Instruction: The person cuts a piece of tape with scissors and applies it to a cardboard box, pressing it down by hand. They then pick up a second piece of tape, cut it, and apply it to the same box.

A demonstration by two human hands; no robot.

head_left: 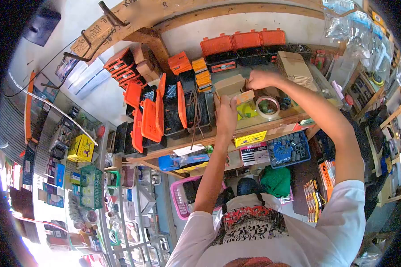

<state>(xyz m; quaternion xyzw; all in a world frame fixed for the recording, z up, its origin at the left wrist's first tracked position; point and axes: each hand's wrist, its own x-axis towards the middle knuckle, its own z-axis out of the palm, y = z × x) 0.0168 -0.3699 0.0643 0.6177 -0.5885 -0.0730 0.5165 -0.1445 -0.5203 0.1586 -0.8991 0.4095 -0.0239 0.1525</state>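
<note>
A small brown cardboard box (229,86) sits on the wooden workbench between my hands, with a flap standing out toward me. My left hand (226,111) closes on its left edge, the thumb near the front. On the far right corner, my right hand (262,79) has its fingers curled and pinched on the cardboard. Just right of the box lies a roll of clear tape (268,117). Something yellow-green (246,110) shows below the flap. A stack of flattened cardboard boxes (295,66) rests beyond my right forearm.
Black organizer cases with orange lids (152,120) crowd the left of the bench. More open orange-lidded cases (247,44) line the back wall, near small orange boxes (202,73). Below are a blue crate of grey fittings (289,151) and a pink basket (179,200).
</note>
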